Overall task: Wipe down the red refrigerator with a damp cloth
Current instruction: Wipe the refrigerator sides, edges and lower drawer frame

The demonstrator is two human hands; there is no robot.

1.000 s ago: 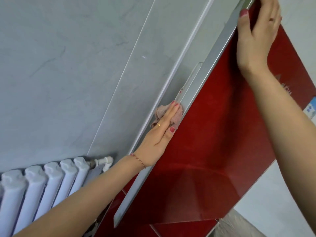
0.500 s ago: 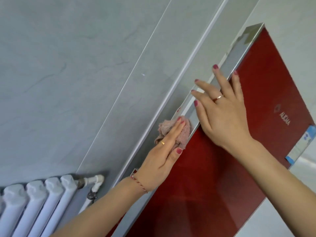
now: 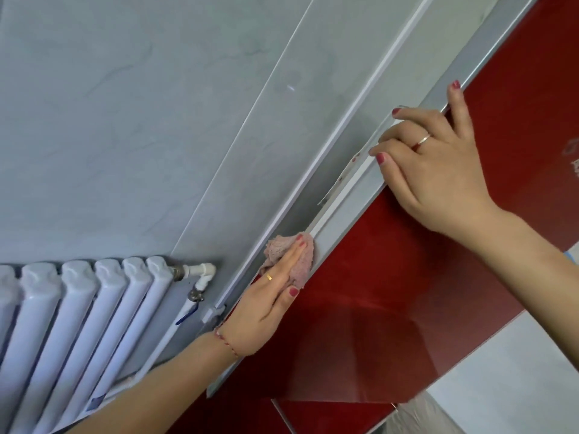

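Observation:
The red refrigerator (image 3: 407,308) fills the right half of the tilted head view, its glossy red door edged by a grey metal strip (image 3: 351,211). My left hand (image 3: 269,305) presses a pink cloth (image 3: 293,256) flat against that grey side strip, low on the door. My right hand (image 3: 435,170) rests higher up on the door, fingers spread and curled over the same grey edge, holding no object. Part of the cloth is hidden under my left fingers.
A white column radiator (image 3: 81,324) with a valve and pipe (image 3: 199,283) stands at the lower left, close beside the refrigerator. Pale grey marbled wall panels (image 3: 141,120) fill the upper left. A narrow gap separates the refrigerator's side from the wall.
My left hand slid the cloth down along the grey edge. My right hand came down from the door's top corner to grip the edge at mid-height. The view shifted.

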